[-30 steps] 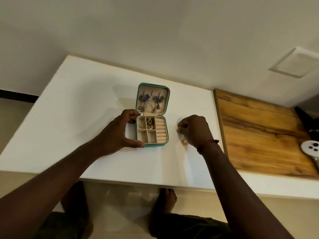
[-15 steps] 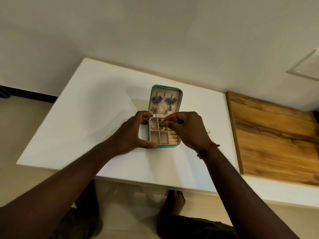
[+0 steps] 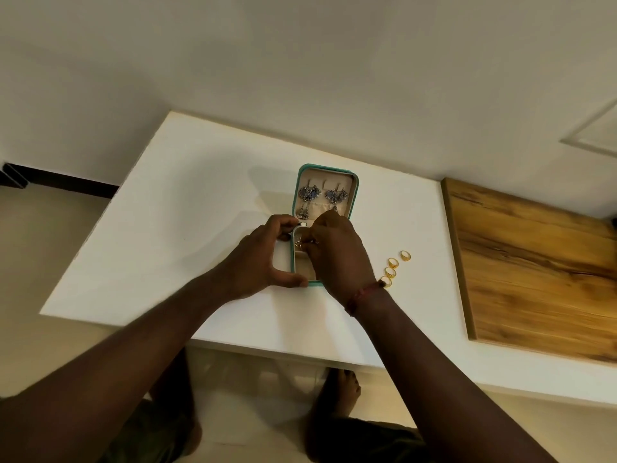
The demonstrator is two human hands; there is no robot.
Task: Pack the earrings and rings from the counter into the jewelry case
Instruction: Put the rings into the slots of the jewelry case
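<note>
On a white bench (image 3: 187,228) against a plain wall (image 3: 300,78), the left hand (image 3: 263,259) holds the open teal jewelry case (image 3: 325,168) in a wide grip along its left side. The right hand (image 3: 337,252) pinches a small gold piece (image 3: 301,246) in a narrow grip over it. 4 gold rings (image 3: 390,270) lie just right of that grip, with open bench between them and a wooden board (image 3: 534,262).

Single head-worn wide-angle view. It looked forward and steeply down over the counter (image 3: 187,208) from its near edge, close above; wall (image 3: 300,61) far, floor (image 3: 253,406) near.
</note>
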